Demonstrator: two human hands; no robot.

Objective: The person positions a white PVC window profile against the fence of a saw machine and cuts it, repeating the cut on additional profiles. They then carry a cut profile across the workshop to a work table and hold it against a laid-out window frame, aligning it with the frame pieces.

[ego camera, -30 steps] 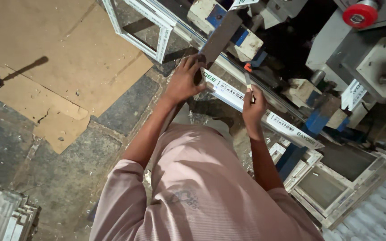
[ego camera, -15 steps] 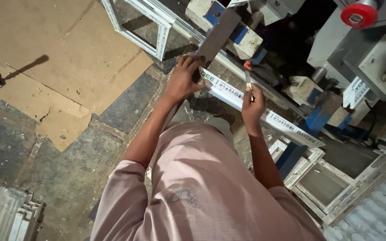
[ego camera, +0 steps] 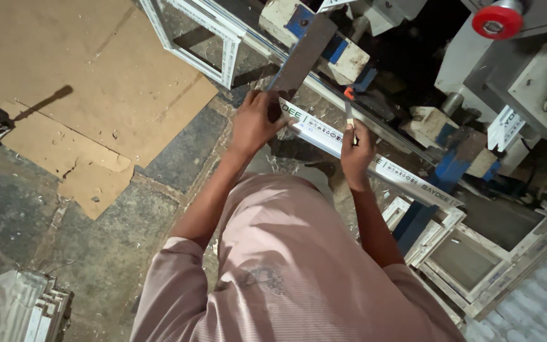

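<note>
Head view: left hand [ego camera: 252,123] clamped on flat grey metal square [ego camera: 302,54], right hand [ego camera: 356,147] pinching thin pencil-like marker [ego camera: 349,118] over long white plastic profile [ego camera: 375,161] mid-scene. Best pressed flush, marked steadily.

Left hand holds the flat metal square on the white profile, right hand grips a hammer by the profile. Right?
Not quite. The head view shows the right hand pinching a thin pencil-like marker, not a hammer, beside the white profile. The rest holds: the left hand holds the flat metal square on that profile.
</note>
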